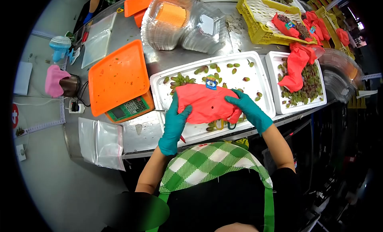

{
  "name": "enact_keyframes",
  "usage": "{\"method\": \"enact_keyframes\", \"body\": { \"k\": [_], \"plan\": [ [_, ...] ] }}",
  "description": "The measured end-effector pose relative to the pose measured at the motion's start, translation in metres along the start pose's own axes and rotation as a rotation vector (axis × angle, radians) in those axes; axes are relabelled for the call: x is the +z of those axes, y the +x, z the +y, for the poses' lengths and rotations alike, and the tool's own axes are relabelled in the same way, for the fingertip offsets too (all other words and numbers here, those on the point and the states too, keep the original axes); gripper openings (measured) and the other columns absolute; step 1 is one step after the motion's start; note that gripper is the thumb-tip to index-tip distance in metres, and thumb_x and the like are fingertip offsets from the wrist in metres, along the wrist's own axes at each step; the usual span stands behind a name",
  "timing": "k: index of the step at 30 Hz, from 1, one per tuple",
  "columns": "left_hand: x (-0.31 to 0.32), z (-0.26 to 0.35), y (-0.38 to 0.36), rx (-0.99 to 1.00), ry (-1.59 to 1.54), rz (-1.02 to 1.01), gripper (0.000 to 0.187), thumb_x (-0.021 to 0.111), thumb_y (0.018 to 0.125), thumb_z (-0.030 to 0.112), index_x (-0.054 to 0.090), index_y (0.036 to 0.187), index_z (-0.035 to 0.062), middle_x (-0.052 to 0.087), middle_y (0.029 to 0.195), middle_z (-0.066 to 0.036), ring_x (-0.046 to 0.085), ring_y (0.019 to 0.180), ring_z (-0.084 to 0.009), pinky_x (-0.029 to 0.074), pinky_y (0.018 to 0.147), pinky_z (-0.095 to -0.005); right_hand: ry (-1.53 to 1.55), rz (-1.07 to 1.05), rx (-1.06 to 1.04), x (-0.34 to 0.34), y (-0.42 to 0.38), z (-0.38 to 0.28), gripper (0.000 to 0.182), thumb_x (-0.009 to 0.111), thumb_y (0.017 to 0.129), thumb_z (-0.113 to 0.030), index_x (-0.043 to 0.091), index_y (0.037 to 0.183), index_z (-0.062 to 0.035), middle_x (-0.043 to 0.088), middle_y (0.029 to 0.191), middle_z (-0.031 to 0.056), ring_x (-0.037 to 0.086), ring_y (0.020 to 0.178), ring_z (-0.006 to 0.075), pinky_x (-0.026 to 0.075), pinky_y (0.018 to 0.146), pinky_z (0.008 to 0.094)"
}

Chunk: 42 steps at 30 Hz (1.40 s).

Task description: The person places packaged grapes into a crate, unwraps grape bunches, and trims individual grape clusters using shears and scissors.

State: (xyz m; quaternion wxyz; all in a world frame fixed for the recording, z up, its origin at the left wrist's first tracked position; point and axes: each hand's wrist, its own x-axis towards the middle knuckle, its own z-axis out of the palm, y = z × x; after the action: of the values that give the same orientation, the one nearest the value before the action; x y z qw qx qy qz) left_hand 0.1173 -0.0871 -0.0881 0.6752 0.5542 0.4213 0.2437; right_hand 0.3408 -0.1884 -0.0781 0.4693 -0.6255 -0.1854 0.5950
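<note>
A red bag [207,104] with a small blue label is held above a white foam tray [261,78] strewn with loose grapes [181,79]. My left hand [175,119], in a teal glove, grips the bag's left side, its thumb over the front. On the right side, my right hand [249,110], also gloved, pinches the bag's upper right part. Scissors with yellow and dark green handles [225,124] show below the bag, partly covered by it. Whatever is inside the bag is hidden.
An orange scale [119,78] stands left of the tray, with clear plastic bags [101,143] below. Clear containers [165,26] are stacked behind. To the right are another foam box [275,84] of grapes and a yellow crate [255,32]. Another person's blue-gloved hand [88,18] shows at top left.
</note>
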Motion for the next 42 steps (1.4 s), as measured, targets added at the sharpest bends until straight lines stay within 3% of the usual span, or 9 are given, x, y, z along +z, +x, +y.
{"method": "enact_keyframes", "body": {
  "k": [9,12,18,21,25,29,36,38,42],
  "plan": [
    [0.052,0.008,0.097,0.063,0.096,-0.247,0.062,0.058,0.079,0.019,0.029,0.128,-0.0053,0.032,0.133,-0.019,0.040,0.118,-0.0247,0.034,0.093,-0.0278,0.213,0.274,-0.026,-0.048,-0.012,0.001,0.043,0.060,0.080,-0.030,0.052,0.109,0.0019,0.060,0.096,0.0071,0.058,0.082,0.0117,0.046,0.072,0.0238],
    [0.069,0.021,0.118,0.275,0.443,-0.251,0.052,0.058,0.079,0.017,0.039,0.123,-0.0025,0.037,0.130,-0.019,0.045,0.113,-0.0254,0.037,0.091,-0.0279,0.021,0.396,-0.149,-0.065,-0.016,-0.002,0.037,0.059,0.081,-0.026,0.056,0.104,0.0020,0.060,0.095,0.0061,0.056,0.082,0.0104,0.044,0.073,0.0229],
    [0.094,0.075,0.121,0.720,0.202,-0.380,0.043,0.057,0.080,0.008,0.046,0.121,0.0047,0.049,0.120,-0.012,0.049,0.106,-0.0155,0.040,0.087,-0.0272,0.232,0.601,-0.558,-0.060,-0.037,-0.043,0.043,0.058,0.082,-0.024,0.046,0.116,-0.0003,0.054,0.108,0.0067,0.050,0.095,0.0116,0.041,0.083,0.0245],
    [0.109,0.077,0.078,0.566,0.197,-0.632,0.044,0.053,0.080,0.010,0.042,0.122,0.0035,0.051,0.116,-0.019,0.050,0.107,-0.0286,0.039,0.090,-0.0340,0.198,0.476,-0.592,-0.037,-0.038,-0.033,0.061,0.059,0.081,-0.025,0.028,0.129,-0.0027,0.043,0.122,0.0081,0.045,0.108,0.0156,0.038,0.090,0.0282],
    [0.124,0.019,0.025,0.556,0.160,-0.699,0.057,0.043,0.081,0.005,0.021,0.133,0.0032,0.040,0.126,-0.021,0.041,0.116,-0.0300,0.033,0.095,-0.0325,0.326,0.346,-0.584,0.012,-0.037,-0.008,0.057,0.062,0.077,-0.008,0.033,0.126,-0.0007,0.049,0.115,0.0092,0.049,0.102,0.0139,0.041,0.086,0.0262],
    [0.116,0.006,0.016,0.196,0.085,-0.867,0.062,0.048,0.082,0.006,0.016,0.135,0.0031,0.027,0.136,-0.014,0.032,0.122,-0.0214,0.026,0.099,-0.0316,0.236,0.414,-0.507,0.003,-0.041,0.020,0.042,0.061,0.080,-0.012,0.044,0.116,0.0010,0.058,0.099,0.0064,0.054,0.087,0.0100,0.045,0.076,0.0235],
    [0.103,0.035,0.031,0.096,-0.119,-0.595,0.046,0.050,0.083,0.004,0.035,0.127,0.0059,0.039,0.129,-0.009,0.054,0.097,-0.0180,0.044,0.084,-0.0284,-0.139,1.167,-0.844,-0.093,-0.033,-0.014,0.030,0.064,0.077,-0.019,0.056,0.096,0.0028,0.061,0.080,0.0095,0.055,0.072,0.0115,0.045,0.065,0.0281],
    [0.089,0.022,0.038,0.119,-0.075,-0.519,0.040,0.049,0.085,0.009,0.040,0.123,0.0036,0.048,0.119,-0.010,0.055,0.096,-0.0187,0.044,0.082,-0.0280,-0.315,1.446,-0.865,-0.168,-0.012,-0.003,0.035,0.063,0.078,-0.028,0.056,0.096,0.0015,0.061,0.083,0.0166,0.060,0.074,0.0255,0.045,0.066,0.0321],
    [0.072,0.000,0.036,-0.032,-0.116,-0.532,0.040,0.050,0.086,0.014,0.040,0.123,0.0031,0.052,0.113,-0.011,0.057,0.090,-0.0164,0.045,0.077,-0.0261,-0.436,1.706,-0.823,-0.219,-0.037,-0.072,0.051,0.065,0.072,-0.040,0.051,0.105,-0.0039,0.057,0.090,0.0218,0.058,0.080,0.0347,0.045,0.067,0.0405]
  ]
}}
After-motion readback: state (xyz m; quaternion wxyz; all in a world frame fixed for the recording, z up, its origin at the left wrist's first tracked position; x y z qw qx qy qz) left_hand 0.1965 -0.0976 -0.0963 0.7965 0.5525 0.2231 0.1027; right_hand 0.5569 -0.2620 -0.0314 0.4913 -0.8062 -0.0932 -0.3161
